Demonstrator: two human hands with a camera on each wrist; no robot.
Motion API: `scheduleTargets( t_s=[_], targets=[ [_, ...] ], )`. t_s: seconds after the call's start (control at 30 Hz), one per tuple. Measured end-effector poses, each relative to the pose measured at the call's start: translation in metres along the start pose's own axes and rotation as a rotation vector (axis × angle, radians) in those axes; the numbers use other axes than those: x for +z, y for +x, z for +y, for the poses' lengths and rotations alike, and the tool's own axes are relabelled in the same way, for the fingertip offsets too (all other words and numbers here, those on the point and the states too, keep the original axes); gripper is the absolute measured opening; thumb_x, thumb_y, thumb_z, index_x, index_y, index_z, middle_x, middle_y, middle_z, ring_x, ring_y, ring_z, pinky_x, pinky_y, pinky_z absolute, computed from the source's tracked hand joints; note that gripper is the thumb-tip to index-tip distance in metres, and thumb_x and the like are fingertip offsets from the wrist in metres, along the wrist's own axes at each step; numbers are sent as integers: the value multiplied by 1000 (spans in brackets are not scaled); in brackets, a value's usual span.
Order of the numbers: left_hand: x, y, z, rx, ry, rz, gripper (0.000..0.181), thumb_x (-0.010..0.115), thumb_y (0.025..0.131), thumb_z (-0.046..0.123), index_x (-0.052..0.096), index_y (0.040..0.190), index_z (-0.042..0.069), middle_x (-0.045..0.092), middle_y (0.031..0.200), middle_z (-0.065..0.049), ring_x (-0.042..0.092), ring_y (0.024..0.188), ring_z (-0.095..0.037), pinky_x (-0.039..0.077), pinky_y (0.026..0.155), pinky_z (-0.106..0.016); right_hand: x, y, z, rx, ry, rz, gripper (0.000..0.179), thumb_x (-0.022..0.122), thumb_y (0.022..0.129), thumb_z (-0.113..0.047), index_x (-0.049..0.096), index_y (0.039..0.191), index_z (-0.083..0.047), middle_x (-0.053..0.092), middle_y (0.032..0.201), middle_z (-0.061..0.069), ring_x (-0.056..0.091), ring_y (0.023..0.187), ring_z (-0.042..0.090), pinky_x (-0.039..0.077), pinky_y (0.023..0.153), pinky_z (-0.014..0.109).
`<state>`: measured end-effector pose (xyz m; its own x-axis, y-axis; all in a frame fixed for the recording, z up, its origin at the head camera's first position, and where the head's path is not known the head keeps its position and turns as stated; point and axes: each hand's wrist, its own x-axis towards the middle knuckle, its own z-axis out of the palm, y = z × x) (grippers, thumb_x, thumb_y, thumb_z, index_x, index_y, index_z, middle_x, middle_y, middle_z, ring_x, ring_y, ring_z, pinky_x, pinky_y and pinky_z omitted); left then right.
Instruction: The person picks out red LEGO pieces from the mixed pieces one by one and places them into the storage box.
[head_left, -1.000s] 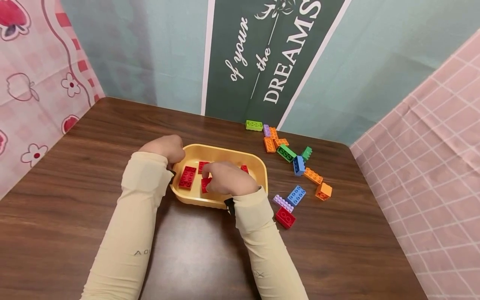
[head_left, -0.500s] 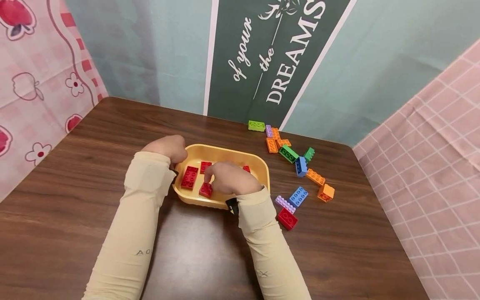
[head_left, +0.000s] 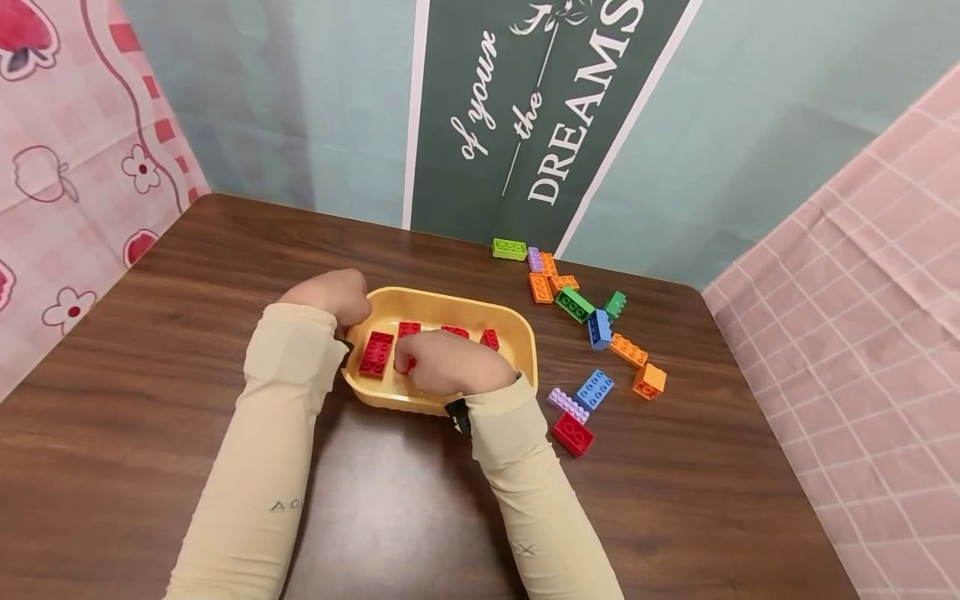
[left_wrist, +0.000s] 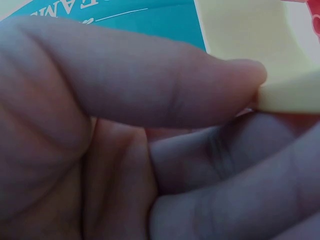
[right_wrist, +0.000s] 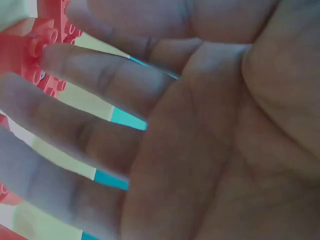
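A yellow plastic tray (head_left: 480,308) holds several red toy building bricks, among them a long one (head_left: 377,355) at its left end. At the tray's left rim, my left hand (head_left: 330,296) pinches the edge between thumb and fingers; in the left wrist view the thumb (left_wrist: 215,85) lies over the rim. My right hand (head_left: 453,362) reaches down into the tray, covering most of a red brick (head_left: 411,365). Seen from the right wrist, the fingers (right_wrist: 107,75) are extended and spread, with their tips right at a red brick (right_wrist: 20,50). No brick shows between thumb and index finger there.
Right of the tray, loose bricks lie scattered: a red brick (head_left: 573,434), a lilac brick (head_left: 568,405), a blue brick (head_left: 595,389), an orange brick (head_left: 649,381) and a green brick (head_left: 574,305). A lime brick (head_left: 509,249) lies near the back edge of the wooden table (head_left: 247,242).
My right hand has moved slightly left and down over the red brick under its fingers, which showed more half a second ago. The left hand keeps its grip on the tray rim.
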<state>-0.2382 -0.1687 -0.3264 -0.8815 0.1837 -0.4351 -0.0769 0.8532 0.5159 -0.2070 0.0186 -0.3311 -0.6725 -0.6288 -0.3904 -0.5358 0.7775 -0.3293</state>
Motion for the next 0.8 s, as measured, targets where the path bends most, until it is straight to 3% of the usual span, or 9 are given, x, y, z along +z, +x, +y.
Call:
scheduleTargets(
  t_s=[0.17, 0.33, 0.43, 0.6, 0.7, 0.8],
  targets=[
    [5, -5, -12, -6, -44, -10, 25, 40, 89, 1, 64, 94, -5, 56, 68, -11, 54, 52, -19, 45, 50, -28, -12, -16, -2, 3, -1, 87, 22, 56, 94, -5, 70, 109, -11, 64, 98, -1, 58, 85, 18, 48, 73, 31],
    [9, -5, -18, 8, -77, -7, 25, 42, 90, 2, 66, 96, -5, 58, 70, -12, 55, 54, -20, 46, 51, -29, -37, -75, 22, 90, 52, 197, 19, 59, 98, -12, 67, 115, -12, 66, 100, 1, 61, 85, 19, 52, 76, 36],
    [9, -5, -22, 10, -83, -15, 25, 42, 90, 2, 65, 95, -5, 58, 70, -11, 55, 54, -19, 46, 51, -28, -35, -110, 44, 182, 44, 226, 15, 61, 98, -14, 67, 112, -12, 64, 93, 0, 60, 79, 18, 52, 74, 37],
    [-2, -5, -22, 19, -50, -1, 27, 41, 89, 2, 66, 91, -5, 58, 68, -10, 53, 51, -18, 44, 49, -27, 1, -149, 77, 341, -63, 232, 14, 69, 93, -13, 65, 104, -7, 61, 82, 1, 56, 69, 19, 51, 66, 38],
    [-8, -2, -18, 20, -30, 18, 25, 42, 91, 4, 64, 99, -4, 60, 75, -13, 53, 54, -19, 45, 52, -29, 33, -157, 90, 401, -127, 273, 16, 75, 89, -15, 63, 94, -6, 56, 76, 2, 52, 67, 19, 49, 63, 39],
    [-6, 2, -17, 19, -20, 8, 26, 43, 93, 6, 63, 106, -3, 60, 82, -15, 53, 56, -19, 46, 54, -30, 68, -159, 96, 427, -147, 326, 22, 80, 86, -16, 59, 87, -8, 51, 73, 2, 48, 64, 19, 45, 59, 37]
  ],
)
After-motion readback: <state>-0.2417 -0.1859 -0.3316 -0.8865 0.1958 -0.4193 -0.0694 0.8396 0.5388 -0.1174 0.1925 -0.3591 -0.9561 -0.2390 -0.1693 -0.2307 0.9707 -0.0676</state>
